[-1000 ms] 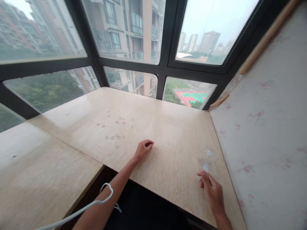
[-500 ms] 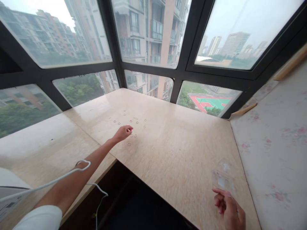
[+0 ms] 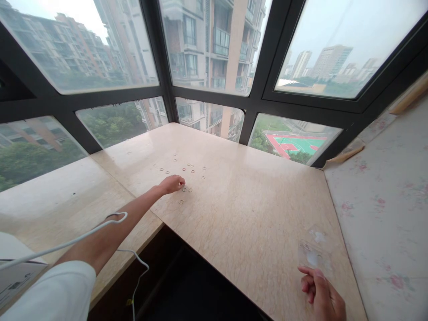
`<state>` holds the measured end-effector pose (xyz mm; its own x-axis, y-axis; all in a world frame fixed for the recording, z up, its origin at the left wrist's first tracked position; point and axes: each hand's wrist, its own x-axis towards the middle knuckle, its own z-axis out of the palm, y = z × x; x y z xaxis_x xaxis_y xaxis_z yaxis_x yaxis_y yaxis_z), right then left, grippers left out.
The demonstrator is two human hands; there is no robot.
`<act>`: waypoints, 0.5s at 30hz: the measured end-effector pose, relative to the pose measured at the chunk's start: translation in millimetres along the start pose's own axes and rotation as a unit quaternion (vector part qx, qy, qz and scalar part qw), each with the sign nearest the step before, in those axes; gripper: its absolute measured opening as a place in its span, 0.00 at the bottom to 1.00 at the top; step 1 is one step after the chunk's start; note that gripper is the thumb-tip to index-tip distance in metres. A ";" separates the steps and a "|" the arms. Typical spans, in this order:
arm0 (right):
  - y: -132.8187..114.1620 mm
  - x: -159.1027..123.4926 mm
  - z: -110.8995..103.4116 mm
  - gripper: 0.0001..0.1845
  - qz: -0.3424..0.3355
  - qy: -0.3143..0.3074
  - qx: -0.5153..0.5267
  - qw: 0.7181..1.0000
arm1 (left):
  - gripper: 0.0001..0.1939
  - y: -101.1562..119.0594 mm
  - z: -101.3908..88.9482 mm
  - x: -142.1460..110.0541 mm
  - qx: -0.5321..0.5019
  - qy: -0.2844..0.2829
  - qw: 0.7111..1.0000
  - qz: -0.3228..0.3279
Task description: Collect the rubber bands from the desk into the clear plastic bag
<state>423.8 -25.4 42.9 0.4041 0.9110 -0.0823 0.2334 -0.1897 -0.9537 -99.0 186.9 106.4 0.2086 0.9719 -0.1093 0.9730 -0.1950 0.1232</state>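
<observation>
My left hand (image 3: 173,183) reaches out over the table, its thumb and fingertips pinched together low above the surface. A small thin ring (image 3: 184,190) lies directly under these fingertips; whether anything is between them is too small to see. Several similar rings lie scattered around, among them a reddish ring (image 3: 183,169) beyond the hand and another ring (image 3: 181,202) nearer to me. At the lower right, my right hand (image 3: 323,292) rests loosely with its index finger stretched and the others half curled, no object visible in it. Clear plastic packaging (image 3: 312,256) lies just beyond it.
The pale marble-look tabletop (image 3: 234,214) runs up to dark window frames (image 3: 254,102). A white cable (image 3: 70,244) crosses over my left forearm. At the left edge stands a white box (image 3: 20,281). A dark gap (image 3: 187,281) opens below the front edge; a flowered wall (image 3: 377,214) bounds the right.
My left hand has shifted slightly down toward the nearer rings, and its fingertips have drawn together. My right hand stays almost in place. The view has moved a little.
</observation>
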 end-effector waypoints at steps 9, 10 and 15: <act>-2.6 -0.7 0.8 0.32 -0.004 0.004 -0.015 1.000 | 0.13 6.2 -5.4 7.6 0.005 -0.029 0.999 -0.041; -2.7 -0.6 1.0 0.32 -0.007 0.004 -0.018 1.000 | 0.13 7.7 -6.0 7.8 0.007 -0.028 0.999 -0.045; -5.9 -0.8 2.6 0.31 -0.036 0.004 -0.026 0.999 | 0.12 24.0 -9.6 8.5 -0.056 0.028 0.996 -0.059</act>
<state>419.8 -24.0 47.8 0.3909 0.9204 -0.0113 0.3075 -0.1422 -0.9409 -74.8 191.8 117.9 0.0852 0.9936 -0.0741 0.9727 -0.0668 0.2221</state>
